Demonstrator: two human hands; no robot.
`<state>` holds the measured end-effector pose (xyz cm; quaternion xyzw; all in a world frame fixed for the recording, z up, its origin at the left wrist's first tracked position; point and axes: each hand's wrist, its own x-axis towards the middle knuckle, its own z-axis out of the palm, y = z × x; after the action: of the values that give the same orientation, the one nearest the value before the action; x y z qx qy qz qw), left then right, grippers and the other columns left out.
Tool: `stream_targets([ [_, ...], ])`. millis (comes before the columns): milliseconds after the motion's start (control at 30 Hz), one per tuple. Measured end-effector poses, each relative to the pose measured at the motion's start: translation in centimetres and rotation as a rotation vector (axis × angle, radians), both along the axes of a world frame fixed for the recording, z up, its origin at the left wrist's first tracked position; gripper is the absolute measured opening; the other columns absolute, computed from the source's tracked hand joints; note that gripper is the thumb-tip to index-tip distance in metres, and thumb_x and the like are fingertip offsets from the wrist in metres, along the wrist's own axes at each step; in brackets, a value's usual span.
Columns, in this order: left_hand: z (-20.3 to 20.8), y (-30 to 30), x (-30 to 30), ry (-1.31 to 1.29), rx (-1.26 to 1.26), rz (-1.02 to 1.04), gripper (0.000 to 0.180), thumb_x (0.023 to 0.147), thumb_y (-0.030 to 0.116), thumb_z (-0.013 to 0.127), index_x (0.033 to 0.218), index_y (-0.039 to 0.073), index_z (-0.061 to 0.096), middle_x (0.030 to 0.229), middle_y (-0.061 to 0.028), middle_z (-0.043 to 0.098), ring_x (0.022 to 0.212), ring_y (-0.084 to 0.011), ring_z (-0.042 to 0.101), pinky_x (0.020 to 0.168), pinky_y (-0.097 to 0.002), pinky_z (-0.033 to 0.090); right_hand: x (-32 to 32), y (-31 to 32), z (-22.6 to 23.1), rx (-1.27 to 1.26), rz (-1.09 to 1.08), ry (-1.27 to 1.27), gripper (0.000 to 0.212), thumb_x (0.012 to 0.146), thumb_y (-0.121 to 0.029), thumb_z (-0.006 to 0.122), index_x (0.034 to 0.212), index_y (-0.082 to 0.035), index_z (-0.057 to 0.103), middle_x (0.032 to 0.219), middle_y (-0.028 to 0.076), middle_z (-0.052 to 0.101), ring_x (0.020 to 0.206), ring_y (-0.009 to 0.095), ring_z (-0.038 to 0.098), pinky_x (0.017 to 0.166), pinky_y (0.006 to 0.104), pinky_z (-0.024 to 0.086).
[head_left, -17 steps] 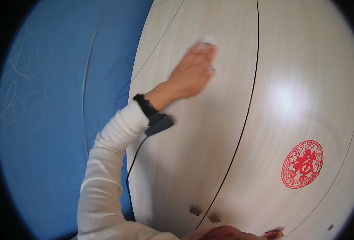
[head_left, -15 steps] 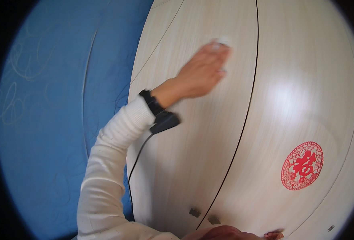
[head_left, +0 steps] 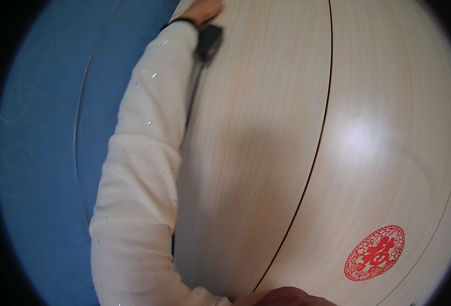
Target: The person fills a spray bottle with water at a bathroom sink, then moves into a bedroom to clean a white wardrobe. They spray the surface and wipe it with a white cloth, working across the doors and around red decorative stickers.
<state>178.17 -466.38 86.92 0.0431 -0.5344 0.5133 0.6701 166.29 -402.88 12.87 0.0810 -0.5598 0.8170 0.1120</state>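
Note:
My left hand [head_left: 205,11] is at the top edge of the head view, over the upper part of the pale wood-grain door panel [head_left: 256,117]. The edge cuts off most of its fingers, so their closure and anything in them do not show. A white sleeve [head_left: 139,168] covers the outstretched arm. At the wrist hang a small black box [head_left: 210,43] and a dark cable [head_left: 194,94], both blurred. My right hand is out of view.
A dark gap [head_left: 323,122] separates this panel from a second pale panel [head_left: 389,97]. That one bears a red oval paper-cut decoration [head_left: 376,253]. Along the left runs a blue surface [head_left: 42,153] with faint curling lines. A dark red shape [head_left: 289,297] shows at the lower edge.
My left hand has moved up and left from the panel's middle, where something white showed at its fingertips. The decoration sits lower in view, and two small dark fittings have dropped out of sight.

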Motion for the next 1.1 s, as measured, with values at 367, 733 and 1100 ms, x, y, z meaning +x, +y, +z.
stream_targets([
  [367, -19.2, -4.3, 3.8, 0.039, 0.993, -0.590, 0.051, 0.099, 0.023, 0.037, 0.138, -0.011, 0.033, 0.143, -0.0295, 0.036, 0.134, -0.0441, 0.032, 0.111, -0.0460, 0.027, -0.3, 0.1, -0.3, 0.017, 0.078, 0.098, 0.044, 0.098, -0.032, 0.049, 0.089, 0.010, 0.060, 0.081, 0.021, 0.067, 0.073, 0.025, 0.065, 0.066, 0.0364, 0.054],
  [733, -18.4, 31.0, -9.0, -0.719, -0.189, -0.516, 0.058, 0.095, 0.026, 0.042, 0.144, -0.003, 0.030, 0.146, -0.0216, 0.037, 0.139, -0.0367, 0.029, 0.117, -0.0428, 0.017, -0.9, 0.1, -1.6, -0.093, 0.094, -0.014, 0.042, 0.097, -0.033, 0.048, 0.086, 0.005, 0.059, 0.082, 0.017, 0.064, 0.072, 0.023, 0.060, 0.065, 0.0348, 0.051],
  [1100, -9.4, 43.6, -12.0, -0.287, -0.200, -0.826, 0.029, 0.081, 0.031, 0.060, 0.088, 0.005, 0.071, 0.099, -0.0151, 0.067, 0.101, -0.0328, 0.061, 0.086, -0.0443, 0.049, 1.3, -2.3, 1.9, -0.191, -0.089, -0.154, 0.033, 0.093, -0.030, 0.049, 0.082, -0.001, 0.058, 0.064, 0.009, 0.058, 0.048, 0.013, 0.050, 0.041, 0.0248, 0.036],
])
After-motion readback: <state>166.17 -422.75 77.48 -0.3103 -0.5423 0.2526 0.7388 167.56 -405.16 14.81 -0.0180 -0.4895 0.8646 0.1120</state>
